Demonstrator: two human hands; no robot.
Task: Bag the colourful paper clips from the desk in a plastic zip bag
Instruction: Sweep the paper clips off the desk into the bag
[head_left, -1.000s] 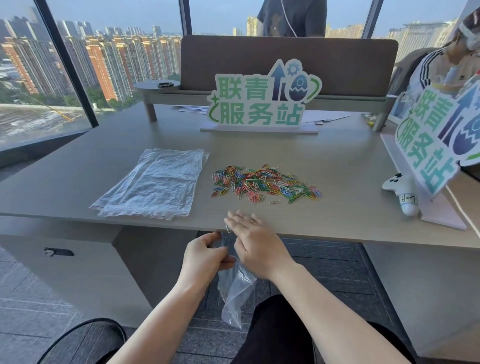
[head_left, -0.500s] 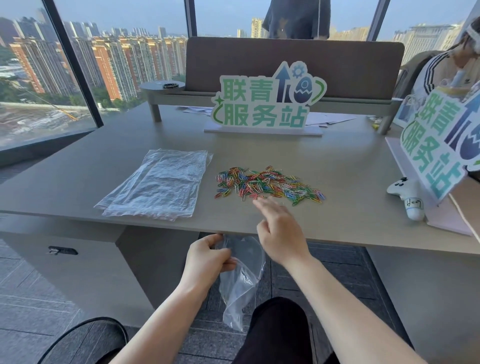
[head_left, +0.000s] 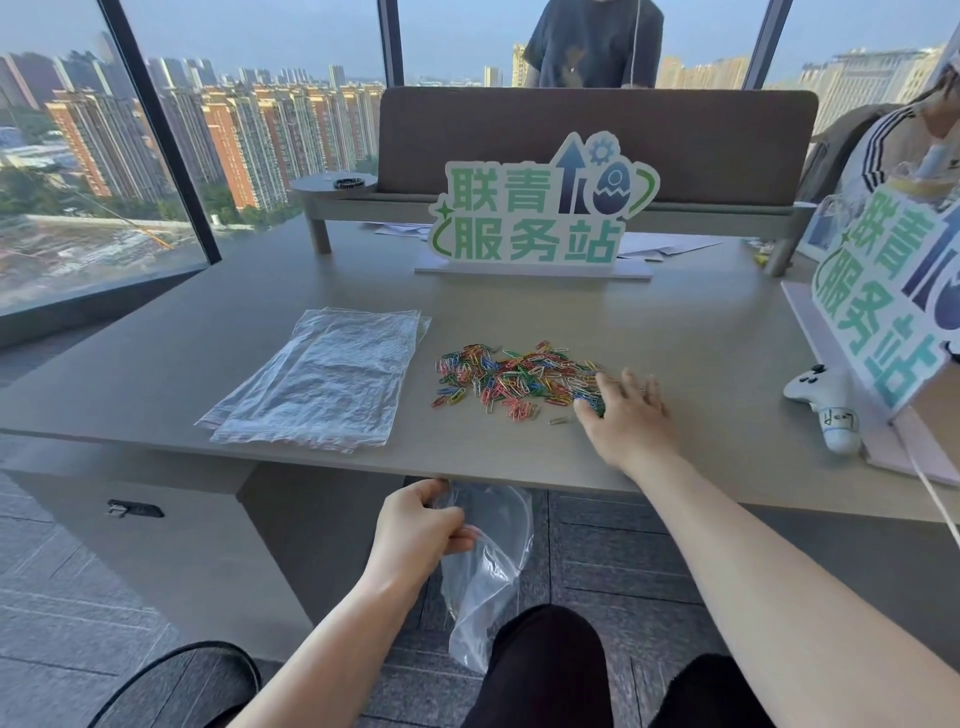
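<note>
While left hand (head_left: 421, 525) grips one zip bag (head_left: 488, 577), right hand (head_left: 626, 413) (fingers spread) touches paper clips (head_left: 514, 376).

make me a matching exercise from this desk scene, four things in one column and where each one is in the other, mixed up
Things:
1. left hand
2. right hand
3. stack of flat plastic bags
4. white game controller

Places:
A. on the desk, left of the paper clips
B. below the desk's front edge, holding the open zip bag
C. on the desk's right side, by the tilted sign
D. at the right end of the paper clip pile, fingers spread

Pairs: 1-B, 2-D, 3-A, 4-C
</note>
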